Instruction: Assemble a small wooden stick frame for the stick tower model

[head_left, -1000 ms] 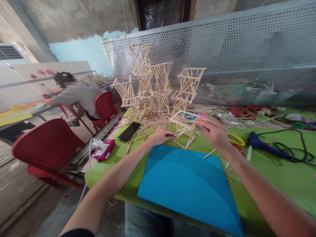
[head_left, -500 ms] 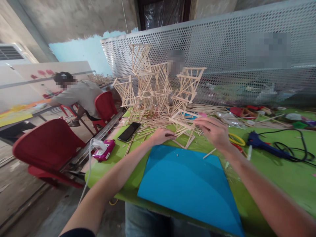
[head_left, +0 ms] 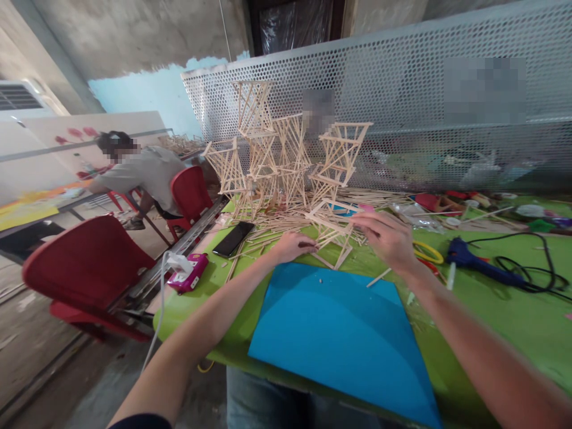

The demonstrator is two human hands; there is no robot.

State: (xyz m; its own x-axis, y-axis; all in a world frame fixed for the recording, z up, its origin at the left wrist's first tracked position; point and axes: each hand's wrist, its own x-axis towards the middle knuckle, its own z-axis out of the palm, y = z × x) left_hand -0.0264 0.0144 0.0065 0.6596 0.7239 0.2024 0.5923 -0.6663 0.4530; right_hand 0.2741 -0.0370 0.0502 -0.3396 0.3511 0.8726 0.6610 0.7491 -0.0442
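Observation:
A small frame of thin wooden sticks [head_left: 333, 229] stands on the green table [head_left: 513, 316] just beyond a blue sheet [head_left: 339, 333]. My left hand [head_left: 292, 245] lies closed at the frame's lower left corner, pinching its sticks. My right hand [head_left: 388, 238] grips the frame's right side with its fingers curled round the sticks. Behind the frame rises a tall stack of stick cubes [head_left: 277, 149] over a heap of loose sticks [head_left: 268, 223].
A blue glue gun [head_left: 469, 257] with a black cable lies at the right. A black phone [head_left: 233, 238] and a pink box [head_left: 187, 273] sit at the left. Red chairs [head_left: 84, 268] and a seated person [head_left: 143, 170] are at the far left. A perforated metal screen [head_left: 424, 101] backs the table.

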